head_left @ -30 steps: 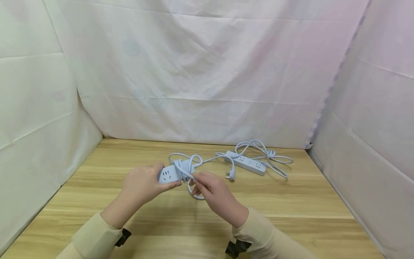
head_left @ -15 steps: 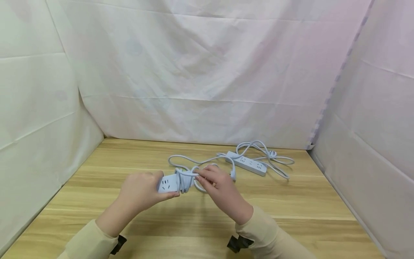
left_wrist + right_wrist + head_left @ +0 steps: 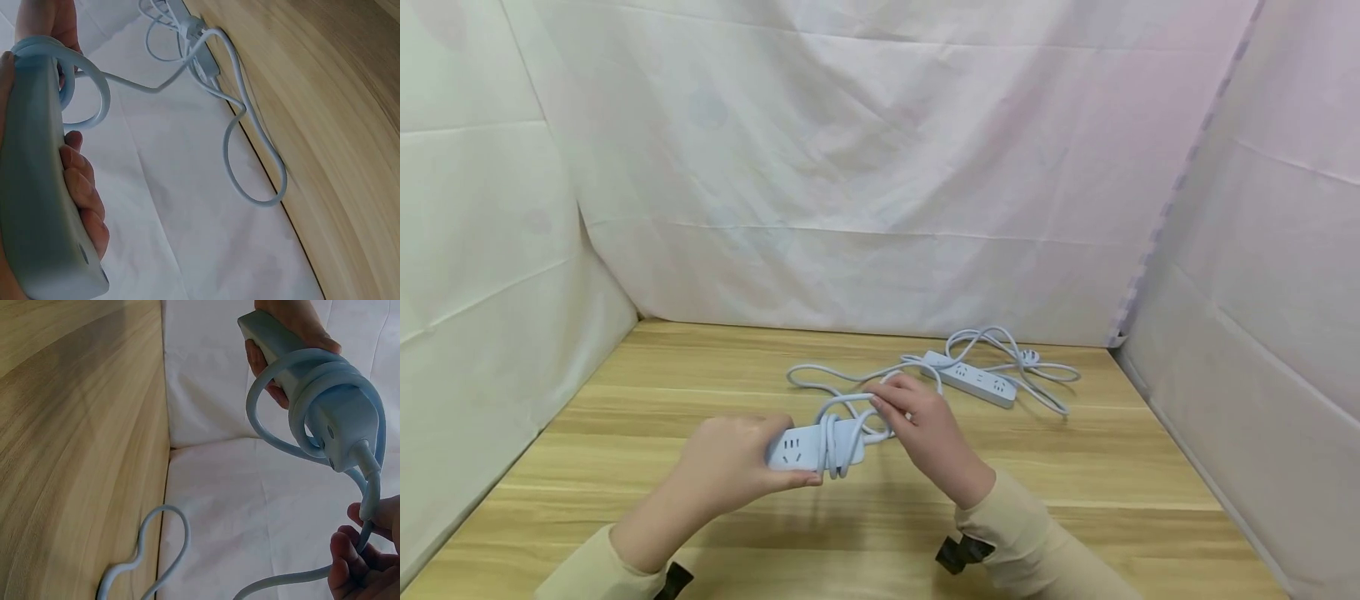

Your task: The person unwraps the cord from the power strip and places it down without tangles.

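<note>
My left hand (image 3: 737,458) grips the left end of a pale blue power strip (image 3: 797,448), raised above the table. The strip's own cord (image 3: 831,446) is coiled in several loops around its right part. Behind the strip, my right hand (image 3: 928,429) pinches a free length of that cord between thumb and fingers. In the right wrist view, the cord leaves the end of the strip (image 3: 344,425) and passes through the right fingertips (image 3: 350,540). More of the cord lies in a loose loop (image 3: 278,169) on the table. Its plug is hidden behind my right hand in the head view.
A second power strip (image 3: 973,380) lies at the back right, its cord (image 3: 1052,400) loosely tangled around it with the plug (image 3: 1029,357) beside it. White cloth walls (image 3: 865,167) enclose the wooden table (image 3: 647,392) at the back and sides.
The held strip has come lower and nearer to me. My right hand has moved up and right, drawing the cord out from the strip's front to behind it.
</note>
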A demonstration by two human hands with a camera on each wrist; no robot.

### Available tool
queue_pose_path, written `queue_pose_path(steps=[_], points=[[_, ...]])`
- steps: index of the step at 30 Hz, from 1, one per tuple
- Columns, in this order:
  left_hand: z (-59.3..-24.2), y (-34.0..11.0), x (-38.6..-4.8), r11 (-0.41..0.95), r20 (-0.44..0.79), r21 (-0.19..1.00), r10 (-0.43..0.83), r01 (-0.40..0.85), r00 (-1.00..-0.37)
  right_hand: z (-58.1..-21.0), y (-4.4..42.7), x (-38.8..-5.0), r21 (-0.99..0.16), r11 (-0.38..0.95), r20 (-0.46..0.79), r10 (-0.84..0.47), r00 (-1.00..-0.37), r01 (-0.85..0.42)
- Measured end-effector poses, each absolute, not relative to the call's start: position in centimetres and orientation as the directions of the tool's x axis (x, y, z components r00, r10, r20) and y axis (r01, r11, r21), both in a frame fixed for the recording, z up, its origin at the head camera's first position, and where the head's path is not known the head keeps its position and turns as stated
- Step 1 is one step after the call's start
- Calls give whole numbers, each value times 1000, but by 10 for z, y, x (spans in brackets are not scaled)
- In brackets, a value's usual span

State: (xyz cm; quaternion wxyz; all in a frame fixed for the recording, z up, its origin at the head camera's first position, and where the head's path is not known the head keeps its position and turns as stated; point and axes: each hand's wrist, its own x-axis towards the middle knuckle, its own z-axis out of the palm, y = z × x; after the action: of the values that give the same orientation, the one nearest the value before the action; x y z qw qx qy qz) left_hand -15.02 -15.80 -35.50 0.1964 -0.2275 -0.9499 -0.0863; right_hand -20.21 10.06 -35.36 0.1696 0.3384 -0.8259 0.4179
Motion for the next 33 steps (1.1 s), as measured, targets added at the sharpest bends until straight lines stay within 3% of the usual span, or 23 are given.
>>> queue_pose_path(steps=[12, 25, 33], points=[[-352, -155, -150, 836, 334, 294, 365, 464, -869, -358, 112, -206, -520, 470, 568, -433, -700, -713], [-355, -163, -158, 751, 312, 444, 382, 489, -870, -366, 124, -206, -502, 491, 556, -447, -701, -712], [-356, -169, -165, 737, 277, 524, 328, 428, -903, -368, 134, -199, -480, 523, 534, -463, -707, -705]])
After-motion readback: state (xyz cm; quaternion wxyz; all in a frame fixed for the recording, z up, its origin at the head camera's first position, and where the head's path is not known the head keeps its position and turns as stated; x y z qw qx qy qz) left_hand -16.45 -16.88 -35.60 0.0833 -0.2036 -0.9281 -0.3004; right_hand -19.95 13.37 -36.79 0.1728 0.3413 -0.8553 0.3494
